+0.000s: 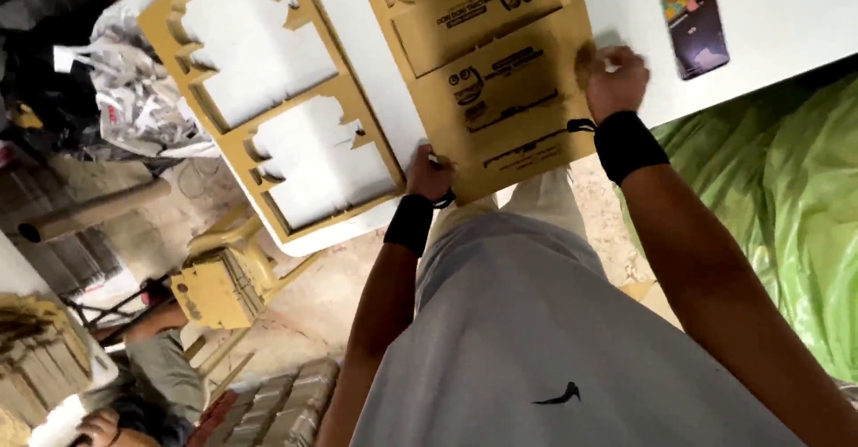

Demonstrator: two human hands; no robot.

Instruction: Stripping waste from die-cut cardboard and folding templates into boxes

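Lying flat on the white table (375,80), near its front edge — a printed brown cardboard sheet (487,63), die-cut, stretching away toward the far side. Pressing on the sheet's near left corner, the left hand (429,174), fingers curled tight around a small dark thing whose kind cannot be told; a black wristband (409,223) sitting just behind it. Resting on the sheet's right edge, the right hand (615,79), fingers bent and pinching the cardboard there, another black band (628,146) wrapping the wrist. Lying to the left of the sheet, close beside it — a cardboard frame (234,139) with two large shapes already cut out, white tabletop showing through. Sitting far right on the table, well apart from the hands, a phone (694,20) with its screen lit. Hanging below the table on the right, green plastic sheeting (786,197). Crouching at the near left on the floor, another person (143,393), beside stacks of cardboard (214,290).
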